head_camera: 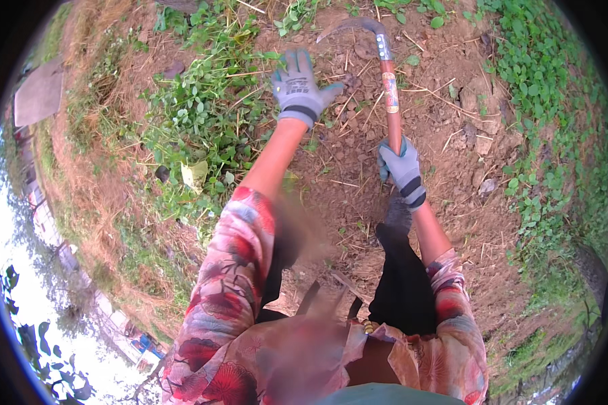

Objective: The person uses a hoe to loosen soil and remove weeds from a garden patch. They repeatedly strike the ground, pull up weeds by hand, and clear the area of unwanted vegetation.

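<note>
My right hand (403,164), in a grey and teal work glove, grips the lower end of a sickle's reddish wooden handle (393,126). The curved metal blade (352,24) points left at the top of the view, above bare soil. A printed label and a riveted metal collar show on the handle. My left hand (299,87) wears a matching glove and is spread flat, fingers apart, with nothing in it. It is beside a heap of leafy green weeds (197,109), its fingertips close to some stems; whether they touch I cannot tell.
Brown soil (354,157) with scattered straw lies between my hands and feet. Low green plants (542,91) grow along the right side. A yellowish leaf (194,175) rests among the weeds. A flat greyish slab (38,93) lies at far left, and a trunk (590,271) stands at lower right.
</note>
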